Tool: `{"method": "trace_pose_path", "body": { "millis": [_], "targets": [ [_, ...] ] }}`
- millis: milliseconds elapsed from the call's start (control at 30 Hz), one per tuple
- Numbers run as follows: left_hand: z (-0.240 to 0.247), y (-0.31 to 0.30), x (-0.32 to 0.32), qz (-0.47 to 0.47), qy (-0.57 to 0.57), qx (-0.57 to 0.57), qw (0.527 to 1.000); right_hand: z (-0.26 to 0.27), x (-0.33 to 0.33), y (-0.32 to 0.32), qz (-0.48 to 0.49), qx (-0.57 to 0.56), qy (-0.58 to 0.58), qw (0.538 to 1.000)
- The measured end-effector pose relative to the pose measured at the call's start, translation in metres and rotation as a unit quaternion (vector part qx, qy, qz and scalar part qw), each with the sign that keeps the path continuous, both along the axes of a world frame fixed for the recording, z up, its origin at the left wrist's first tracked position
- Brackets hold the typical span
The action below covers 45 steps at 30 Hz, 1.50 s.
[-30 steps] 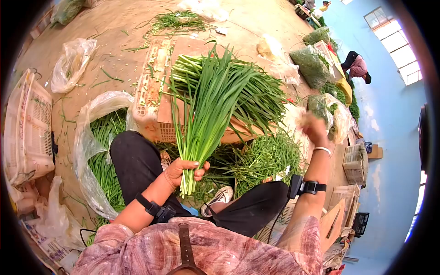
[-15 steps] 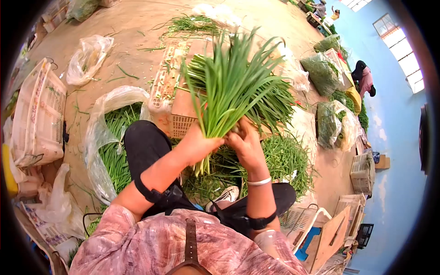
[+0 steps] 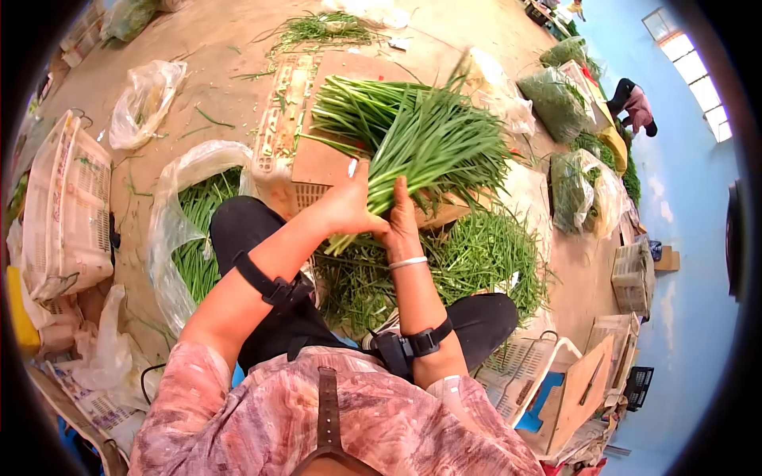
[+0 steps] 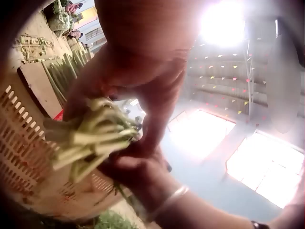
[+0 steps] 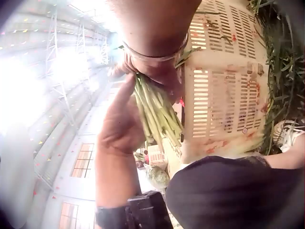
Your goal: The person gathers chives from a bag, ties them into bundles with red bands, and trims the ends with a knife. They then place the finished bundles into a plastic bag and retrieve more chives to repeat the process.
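Both hands are around one bunch of long green leafy stalks (image 3: 425,151), whose leaves lie up and right over a larger pile (image 3: 361,99) on a board-topped crate. My left hand (image 3: 355,205) grips it from the left. My right hand (image 3: 402,222), below a white bracelet, holds it from the right, one digit pointing up along the stalks. Pale cut ends (image 4: 95,143) stick out beside the left hand (image 4: 143,71) in the left wrist view. In the right wrist view the stalks (image 5: 155,112) pass between left hand (image 5: 121,119) and right hand (image 5: 159,71).
An open plastic bag of greens (image 3: 164,246) stands left of the knees. Loose greens (image 3: 484,258) are heaped below the crate (image 3: 274,123). Filled bags (image 3: 556,103) line the right side, where a person (image 3: 635,107) bends over. Another crate (image 3: 75,210) stands far left.
My right hand has come from the right to the bunch and now holds it with my left. The bunch, upright earlier, has moved up and tilted right over the pile.
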<state>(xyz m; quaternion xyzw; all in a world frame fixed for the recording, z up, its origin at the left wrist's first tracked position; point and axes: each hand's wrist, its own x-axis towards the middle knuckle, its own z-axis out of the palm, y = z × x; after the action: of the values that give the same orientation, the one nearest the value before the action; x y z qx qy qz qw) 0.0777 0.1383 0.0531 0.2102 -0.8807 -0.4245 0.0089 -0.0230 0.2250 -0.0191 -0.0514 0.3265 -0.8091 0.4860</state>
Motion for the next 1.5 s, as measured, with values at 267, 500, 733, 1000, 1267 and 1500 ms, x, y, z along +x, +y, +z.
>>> {"method": "trace_pose_path", "body": {
  "millis": [267,500,733,1000,1267,1500],
  "targets": [
    [0.0,0.059,-0.009,-0.005,0.046,-0.02,0.999,0.013,-0.001,0.026,0.096,-0.108,-0.111,0.983],
    [0.022,0.051,-0.01,0.031,0.016,0.007,0.999,-0.027,-0.038,0.03,0.049,-0.009,0.062,0.997],
    [0.036,-0.006,0.002,-0.025,0.045,0.41,0.911,0.019,-0.028,0.061,0.068,-0.069,-0.045,0.994],
    [-0.006,0.01,-0.04,-0.13,0.177,0.702,0.677,0.061,0.003,0.068,0.179,-0.042,0.069,0.98],
    [-0.037,0.011,-0.042,-0.114,0.262,0.765,0.577,0.064,-0.007,0.082,0.193,0.082,0.143,0.967],
    [-0.039,0.019,-0.049,-0.087,0.261,0.836,0.475,0.082,0.004,0.099,-0.024,0.253,0.414,0.874]
  ]
}}
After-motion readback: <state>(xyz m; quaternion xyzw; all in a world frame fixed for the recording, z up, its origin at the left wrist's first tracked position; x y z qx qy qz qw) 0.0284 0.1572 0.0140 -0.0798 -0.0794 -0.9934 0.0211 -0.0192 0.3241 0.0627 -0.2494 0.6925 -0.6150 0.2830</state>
